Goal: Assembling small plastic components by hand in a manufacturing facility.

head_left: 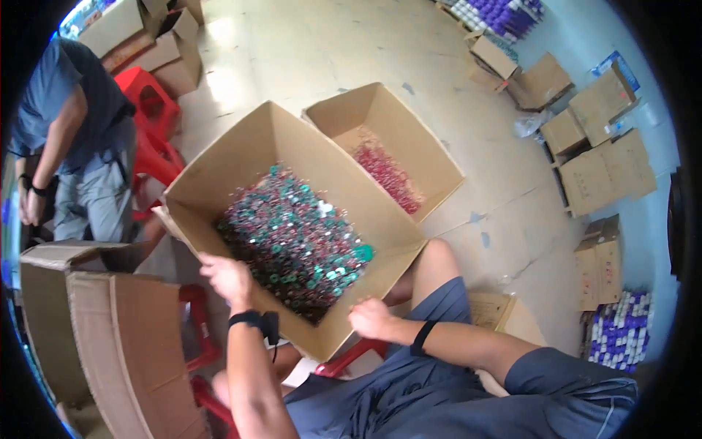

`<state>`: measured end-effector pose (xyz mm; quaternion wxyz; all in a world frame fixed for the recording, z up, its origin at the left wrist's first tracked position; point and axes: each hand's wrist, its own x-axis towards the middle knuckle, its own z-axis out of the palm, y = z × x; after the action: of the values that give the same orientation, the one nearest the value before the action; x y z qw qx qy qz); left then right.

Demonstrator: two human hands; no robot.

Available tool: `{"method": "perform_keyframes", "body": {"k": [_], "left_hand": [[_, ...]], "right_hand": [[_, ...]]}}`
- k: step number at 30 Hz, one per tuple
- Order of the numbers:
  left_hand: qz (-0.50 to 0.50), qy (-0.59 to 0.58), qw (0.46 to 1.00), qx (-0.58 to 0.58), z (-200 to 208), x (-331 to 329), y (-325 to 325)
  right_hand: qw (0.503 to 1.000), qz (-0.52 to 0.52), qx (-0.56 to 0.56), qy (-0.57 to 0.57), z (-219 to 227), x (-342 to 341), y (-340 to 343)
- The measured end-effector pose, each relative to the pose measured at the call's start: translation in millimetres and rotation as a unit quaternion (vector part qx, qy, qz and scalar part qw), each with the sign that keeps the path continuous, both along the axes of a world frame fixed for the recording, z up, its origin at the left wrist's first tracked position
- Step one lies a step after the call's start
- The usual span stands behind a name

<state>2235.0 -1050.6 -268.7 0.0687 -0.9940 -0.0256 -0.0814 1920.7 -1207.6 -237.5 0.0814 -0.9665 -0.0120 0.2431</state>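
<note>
A large open cardboard box [219,157] sits tilted in front of my knees. Many small green, silver and reddish parts [292,238] lie heaped in it, too small for me to name their kind. My left hand [228,280] is closed over the box's near left edge, a black band and small dark device on its wrist. On the near right edge, my right hand [370,318] grips the rim with curled fingers; its wrist has a black band. Behind this box stands a second open cardboard box [420,139], with small red pieces [387,175] inside.
To the left are tall cardboard cartons [153,344] and red plastic stools [152,99]. A person [80,132] stands at the far left, hands together. Along the right wall are opened cartons [603,175] and purple-and-white stacked goods [621,329].
</note>
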Motion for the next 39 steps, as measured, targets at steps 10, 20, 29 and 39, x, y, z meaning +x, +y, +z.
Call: {"method": "perform_keyframes", "body": {"k": [10,20,29,39], "left_hand": [[0.042,0.146,0.935,-0.320,39,20,5],[0.055,0.141,0.947,-0.282,33,19,7],[0.023,0.132,0.931,-0.340,16,28,36],[0.049,0.135,0.943,-0.301,33,24,14]], "right_hand": [[0.832,0.020,0.300,0.465,6,73,-64],[0.906,-0.112,0.048,0.405,-174,163,-144],[0.935,-0.197,0.036,0.292,-223,129,-111],[0.959,-0.175,0.095,0.204,-239,133,-112]]}}
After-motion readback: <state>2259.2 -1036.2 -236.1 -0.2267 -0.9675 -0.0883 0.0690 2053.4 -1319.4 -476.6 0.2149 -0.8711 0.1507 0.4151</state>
